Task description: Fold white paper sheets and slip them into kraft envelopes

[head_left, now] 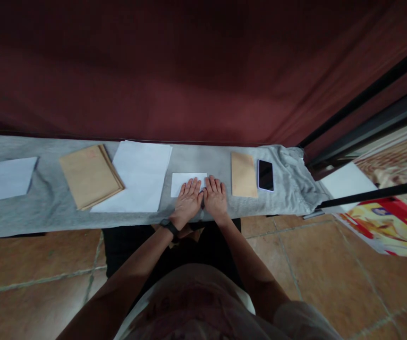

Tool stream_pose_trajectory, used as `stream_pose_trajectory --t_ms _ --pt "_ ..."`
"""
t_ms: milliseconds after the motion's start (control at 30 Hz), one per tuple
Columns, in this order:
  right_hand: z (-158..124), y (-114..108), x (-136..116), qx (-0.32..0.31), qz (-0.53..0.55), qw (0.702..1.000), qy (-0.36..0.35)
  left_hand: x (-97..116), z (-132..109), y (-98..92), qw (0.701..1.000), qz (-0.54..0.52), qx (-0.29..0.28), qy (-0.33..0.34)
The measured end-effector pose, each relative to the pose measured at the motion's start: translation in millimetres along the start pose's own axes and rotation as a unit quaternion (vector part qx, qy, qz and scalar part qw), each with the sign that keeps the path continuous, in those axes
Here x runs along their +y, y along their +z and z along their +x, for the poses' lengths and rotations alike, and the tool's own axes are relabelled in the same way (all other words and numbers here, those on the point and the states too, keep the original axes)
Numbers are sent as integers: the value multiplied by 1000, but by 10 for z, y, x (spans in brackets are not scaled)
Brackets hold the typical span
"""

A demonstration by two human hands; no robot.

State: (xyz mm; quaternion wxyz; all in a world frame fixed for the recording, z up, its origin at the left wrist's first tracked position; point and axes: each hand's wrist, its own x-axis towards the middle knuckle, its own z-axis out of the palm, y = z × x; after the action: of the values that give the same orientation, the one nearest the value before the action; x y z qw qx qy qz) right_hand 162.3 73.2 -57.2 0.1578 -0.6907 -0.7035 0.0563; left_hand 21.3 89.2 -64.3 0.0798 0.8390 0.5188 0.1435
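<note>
A small white sheet of paper (pixel 179 179), seemingly folded, lies flat on the grey cloth in front of me. My left hand (pixel 188 198) rests palm down on it with the fingers stretched out, hiding its lower right part. Beside it, my right hand (pixel 215 197) lies flat with fingers extended, at the paper's right edge. The two thumbs nearly meet. To the right is a single brown envelope (pixel 243 174), apart from my right hand. Left of my hands lies a stack of larger white sheets (pixel 143 172).
A pile of brown envelopes (pixel 88 177) overlaps the white stack. More white paper (pixel 5 179) lies at the far left. A phone (pixel 266 175) sits right of the single envelope. The narrow surface wears a grey cloth (pixel 288 189); a colourful box (pixel 387 226) stands beyond its right end.
</note>
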Motion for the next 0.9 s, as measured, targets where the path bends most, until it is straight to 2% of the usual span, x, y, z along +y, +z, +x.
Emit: stream_pose_trajectory --t_ms 100,267,367,500,667,767,900 --pt "-5 9 0 1 -10 1000 -2 -74 38 26 1000 -3 13 -4" --pt "-12 25 18 9 -9 1000 4 -403 -31 -3 998 0 49 -48" --pt "11 21 -14 13 -6 1000 8 -527 -67 -33 996 -1 61 -59" --pt "114 59 -203 5 21 999 -23 -528 -75 -74 997 4 62 -56" --pt "239 176 -463 -25 40 997 -66 -485 -80 -148 998 27 26 -54" --pt "249 206 -459 -27 31 997 -61 -491 -88 -152 998 27 34 -50" --pt "216 191 -304 -12 16 999 -44 -513 -91 -103 997 24 61 -48"
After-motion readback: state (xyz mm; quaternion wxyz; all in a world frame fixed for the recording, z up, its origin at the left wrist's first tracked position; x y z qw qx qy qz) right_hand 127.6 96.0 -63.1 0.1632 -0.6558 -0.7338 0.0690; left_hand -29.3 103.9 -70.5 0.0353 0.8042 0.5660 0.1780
